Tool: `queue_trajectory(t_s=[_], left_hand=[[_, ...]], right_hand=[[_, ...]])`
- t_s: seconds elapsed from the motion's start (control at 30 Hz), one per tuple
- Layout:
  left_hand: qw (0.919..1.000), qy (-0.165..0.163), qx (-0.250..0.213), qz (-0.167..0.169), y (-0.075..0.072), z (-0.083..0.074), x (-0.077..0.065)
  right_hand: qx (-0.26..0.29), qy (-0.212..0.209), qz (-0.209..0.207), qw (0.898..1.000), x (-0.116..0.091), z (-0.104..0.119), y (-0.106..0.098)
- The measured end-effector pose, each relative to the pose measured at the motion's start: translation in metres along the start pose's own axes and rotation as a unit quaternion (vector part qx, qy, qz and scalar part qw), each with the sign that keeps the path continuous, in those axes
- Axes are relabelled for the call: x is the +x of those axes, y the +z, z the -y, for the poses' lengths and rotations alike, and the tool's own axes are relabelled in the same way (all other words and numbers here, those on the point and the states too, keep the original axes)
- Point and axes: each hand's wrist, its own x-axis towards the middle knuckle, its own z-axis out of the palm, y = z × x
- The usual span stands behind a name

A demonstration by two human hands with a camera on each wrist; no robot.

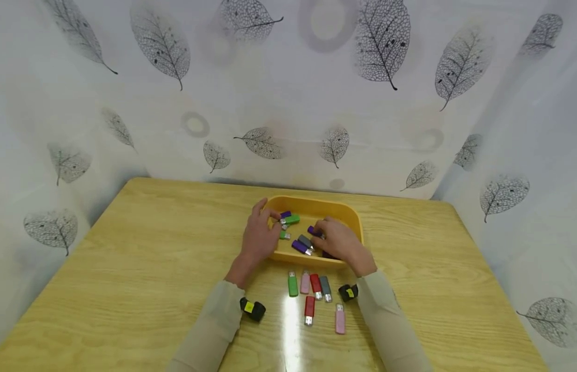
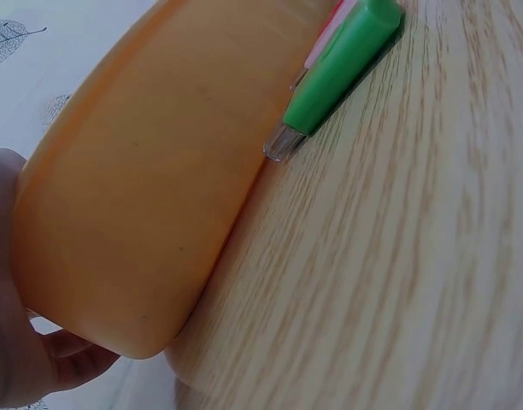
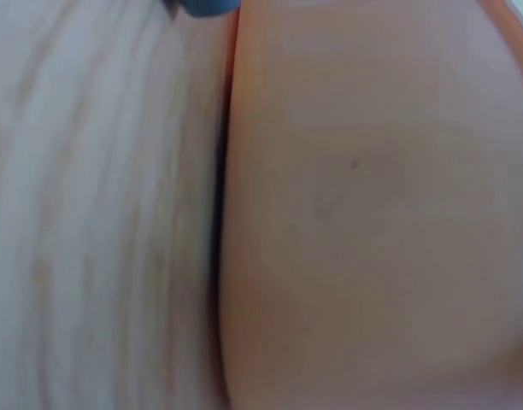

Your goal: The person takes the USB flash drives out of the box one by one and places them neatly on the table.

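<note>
A yellow plastic tray [image 1: 288, 256] stands on the table with several USB sticks inside. My left hand [image 1: 261, 235] is over its left end, some fingers outside the wall. Its thumb and index finger are close to a green USB stick [image 1: 292, 219]; whether they touch it is unclear. My right hand [image 1: 339, 240] reaches over the right side and pinches a purple USB stick [image 1: 311, 229], partly hidden by the fingers. Just left of it lie another purple stick [image 1: 300, 246] and a grey one [image 1: 305, 241]. In the right wrist view, the tray wall [image 3: 373, 213] fills most of the picture.
In front of the tray lie a green stick [image 1: 292, 285], pink sticks [image 1: 305, 283], red sticks [image 1: 309, 306] and a grey one [image 1: 325, 287]. Black straps with yellow labels [image 1: 253, 309] are beside the forearms. A leaf-patterned curtain [image 1: 288, 103] surrounds the wooden table [image 1: 177, 248].
</note>
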Motion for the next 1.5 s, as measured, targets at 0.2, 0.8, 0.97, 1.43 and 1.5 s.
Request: queue_trajectory(t_s=[0.2, 0.8, 0.97, 1.43, 1.5], left_hand=[[1.0000, 0.002, 0.002, -0.002, 0.0001, -0.0002, 0.0012], [1.0000, -0.001, 0.007, -0.003, 0.0008, -0.0018, 0.0047], [1.0000, -0.005, 0.007, 0.003, 0.0002, -0.0017, 0.0017], [1.0000, -0.004, 0.002, -0.001, 0.0014, -0.0012, -0.0003], [1.0000, -0.003, 0.001, -0.002, 0.0020, -0.0002, -0.0002]], right_hand=[[0.002, -0.015, -0.001, 1.000, 0.0006, -0.0010, 0.0001], [-0.012, 0.017, -0.002, 1.000, 0.0014, 0.0003, -0.0050], [-0.029, 0.027, 0.000, 0.999, -0.0004, 0.0009, -0.0026], [-0.035, 0.061, 0.013, 0.997, 0.0000, 0.0020, -0.0001], [-0.039, 0.056, 0.011, 0.998, -0.0010, 0.0020, 0.0002]])
